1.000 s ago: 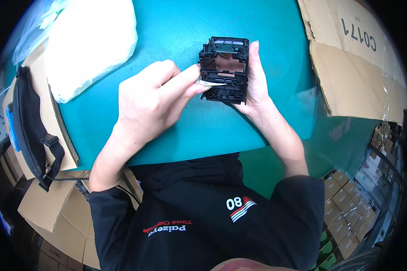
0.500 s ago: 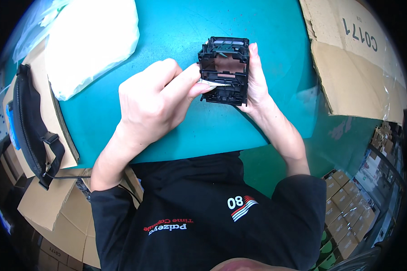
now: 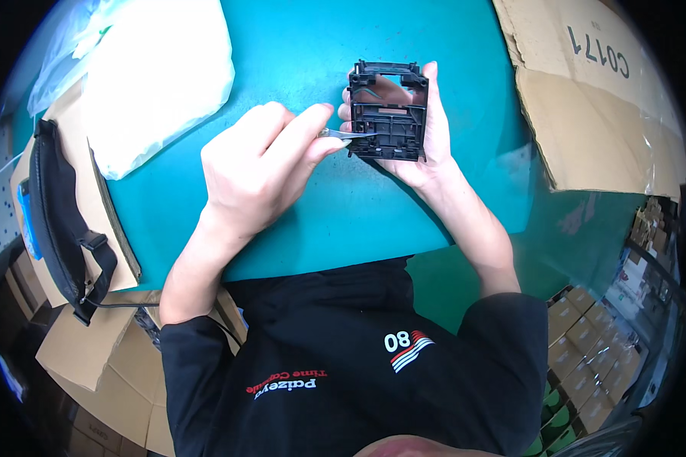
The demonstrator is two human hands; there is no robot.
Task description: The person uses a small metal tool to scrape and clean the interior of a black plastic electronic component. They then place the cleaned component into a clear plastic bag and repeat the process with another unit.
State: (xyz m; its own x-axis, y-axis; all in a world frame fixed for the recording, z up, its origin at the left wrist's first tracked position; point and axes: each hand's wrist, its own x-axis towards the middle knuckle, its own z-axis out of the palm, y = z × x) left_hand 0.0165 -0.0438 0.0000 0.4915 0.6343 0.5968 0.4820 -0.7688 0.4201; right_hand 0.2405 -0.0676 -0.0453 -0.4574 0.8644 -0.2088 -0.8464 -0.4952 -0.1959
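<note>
My right hand (image 3: 435,145) holds a black plastic frame (image 3: 389,109) above the table, thumb along its right side and fingers curled behind its left edge. The frame is box-like, with crossbars and an opening in its upper part through which my palm shows. From the left, my left hand (image 3: 255,167) pinches slim silver tweezers (image 3: 352,135) between thumb and forefinger. Their pointed tip reaches over the lower part of the frame; whether it touches or grips anything there is too small to tell.
A green mat (image 3: 297,46) covers the table. At the upper left lies a white plastic bag (image 3: 160,84), beside a black strap pouch (image 3: 57,206) on cardboard. A large cardboard box (image 3: 602,129) stands on the right. Stacked small boxes (image 3: 587,343) sit at the lower right.
The black frame has tilted, so its inside faces me more squarely, and it has shifted slightly right. The tweezers' tip has moved slightly left and up, still over the frame's lower part.
</note>
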